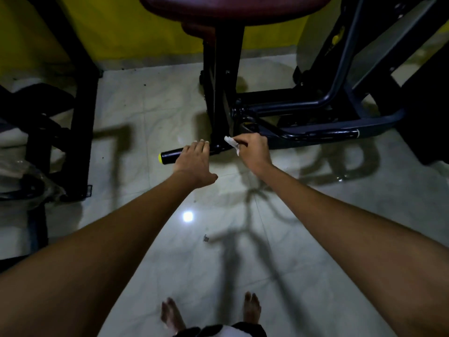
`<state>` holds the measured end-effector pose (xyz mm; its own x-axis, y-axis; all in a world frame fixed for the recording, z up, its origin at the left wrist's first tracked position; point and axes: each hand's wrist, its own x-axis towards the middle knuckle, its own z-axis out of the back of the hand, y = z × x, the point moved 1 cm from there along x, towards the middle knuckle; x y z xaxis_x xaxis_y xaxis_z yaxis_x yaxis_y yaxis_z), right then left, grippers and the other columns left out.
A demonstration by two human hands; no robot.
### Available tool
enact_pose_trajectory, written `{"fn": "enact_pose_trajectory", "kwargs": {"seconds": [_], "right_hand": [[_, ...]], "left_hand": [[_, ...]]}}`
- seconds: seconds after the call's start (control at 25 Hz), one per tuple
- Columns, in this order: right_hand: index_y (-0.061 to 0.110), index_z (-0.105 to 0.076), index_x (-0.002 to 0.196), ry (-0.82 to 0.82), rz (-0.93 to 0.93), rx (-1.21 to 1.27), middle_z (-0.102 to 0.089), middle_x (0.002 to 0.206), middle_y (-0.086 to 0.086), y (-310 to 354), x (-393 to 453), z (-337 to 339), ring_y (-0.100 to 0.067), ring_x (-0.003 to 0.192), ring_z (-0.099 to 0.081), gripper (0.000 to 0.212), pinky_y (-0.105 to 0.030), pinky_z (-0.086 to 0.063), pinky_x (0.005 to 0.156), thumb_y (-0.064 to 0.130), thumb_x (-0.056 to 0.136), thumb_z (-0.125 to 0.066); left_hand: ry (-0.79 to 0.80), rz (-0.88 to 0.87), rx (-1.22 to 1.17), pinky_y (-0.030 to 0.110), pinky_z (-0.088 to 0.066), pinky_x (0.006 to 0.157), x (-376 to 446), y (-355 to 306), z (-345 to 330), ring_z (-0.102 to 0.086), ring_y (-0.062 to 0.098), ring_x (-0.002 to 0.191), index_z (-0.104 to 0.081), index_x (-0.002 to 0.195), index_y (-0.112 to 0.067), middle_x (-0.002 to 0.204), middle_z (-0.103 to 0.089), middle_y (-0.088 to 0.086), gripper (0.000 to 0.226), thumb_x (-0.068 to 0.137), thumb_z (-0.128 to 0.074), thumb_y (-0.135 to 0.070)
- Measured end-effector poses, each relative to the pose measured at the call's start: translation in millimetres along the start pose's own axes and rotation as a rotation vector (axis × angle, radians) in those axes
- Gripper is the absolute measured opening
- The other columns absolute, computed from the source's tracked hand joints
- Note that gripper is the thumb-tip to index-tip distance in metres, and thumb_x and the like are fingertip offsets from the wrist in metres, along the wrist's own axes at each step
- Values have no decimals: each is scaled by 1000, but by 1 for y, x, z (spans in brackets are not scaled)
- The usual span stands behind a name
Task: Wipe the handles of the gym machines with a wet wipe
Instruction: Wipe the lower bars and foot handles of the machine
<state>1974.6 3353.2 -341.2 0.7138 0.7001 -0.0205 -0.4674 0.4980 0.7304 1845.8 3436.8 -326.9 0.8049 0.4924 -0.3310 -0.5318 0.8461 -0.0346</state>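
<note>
The left hand (194,156) lies spread, fingers straight, over the black handle (170,157), steadying it. Just to its right, the right hand (254,149) pinches the wet wipe (230,142) against the handle's inner end. Wiping seems underway; next, the wipe likely slides toward the yellow end cap (159,158). No writing is legible.

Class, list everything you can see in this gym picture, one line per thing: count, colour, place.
handle: one, black with yellow end cap, low at centre
wet wipe: one, white, pinched in right hand
seat pad: one, dark red, top centre
machine frame: one, black, right
floor: pale tiles
wall: yellow, behind
left hand: one, fingers over handle
right hand: one, at handle's inner end
bare feet: two, bottom centre
</note>
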Motion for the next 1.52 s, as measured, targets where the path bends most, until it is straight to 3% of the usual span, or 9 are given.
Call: {"fn": "enact_pose_trajectory", "kwargs": {"seconds": [0.2,0.36,0.6,0.72,0.84,0.96,1.04,1.24,1.52], "right_hand": [[11,-72,103,-64,-107,-13,-72,89,-11,37,-25,10,-21,80,-66,22,-32,-54,72,5,89,-57],[10,-73,100,-117,-101,-71,-70,82,-12,75,-31,25,-21,71,-61,19,-30,-46,59,6,90,-56],[-4,-66,75,-162,-266,-77,-58,66,-17,85,-16,40,-18,61,-43,28,-29,-33,57,16,92,-55],[-9,-66,82,-177,-350,-7,-65,76,-21,79,-3,36,-13,66,-50,30,-22,-36,61,19,91,-58],[-8,-67,90,-165,-444,15,-68,89,-24,66,10,23,-31,82,-65,33,-32,-50,72,23,91,-58],[-3,-69,81,-195,-493,18,-69,80,-16,63,25,10,-24,79,-65,31,-37,-54,77,26,89,-61],[-3,-63,69,-240,-520,63,-66,70,-13,64,34,7,-13,72,-58,31,-32,-52,71,20,89,-62],[0,-69,78,-372,-745,136,-63,69,-12,64,32,-4,-14,71,-59,36,-21,-41,67,34,90,-60],[-5,-70,78,-795,-1070,132,-70,80,-21,94,25,-43,-30,78,-66,43,-30,-43,66,33,88,-52]], "left_hand": [[124,-295,117,33,-12,116,-17,32,47,-15,26,143,-15,148,-3,156,-15,14,77,93,-46,-48],[128,-382,131,31,-15,114,-17,64,97,-18,23,143,-16,148,-5,156,-17,11,71,96,-44,-44],[192,-479,69,30,-15,113,6,69,122,-20,23,143,-18,148,-4,155,-20,13,56,96,-39,-14],[225,-583,118,30,-10,116,35,69,118,-15,20,144,-17,149,-5,156,-17,12,58,94,-37,-9],[242,-648,169,29,-7,116,61,66,121,-13,21,145,-15,149,-4,156,-15,14,60,93,-37,-6],[228,-767,344,29,-8,115,94,65,127,-14,21,144,-13,149,-3,156,-15,14,64,91,-40,-6],[235,-835,419,29,-9,115,125,62,134,-14,22,144,-11,149,-3,156,-14,14,66,91,-43,-10],[283,-1068,510,30,-7,116,182,29,132,-12,20,145,-10,149,-6,157,-12,11,67,94,-45,-21],[340,-1507,708,29,-12,112,244,-2,120,-18,21,142,-16,148,-4,155,-17,11,68,93,-50,-23]]}}
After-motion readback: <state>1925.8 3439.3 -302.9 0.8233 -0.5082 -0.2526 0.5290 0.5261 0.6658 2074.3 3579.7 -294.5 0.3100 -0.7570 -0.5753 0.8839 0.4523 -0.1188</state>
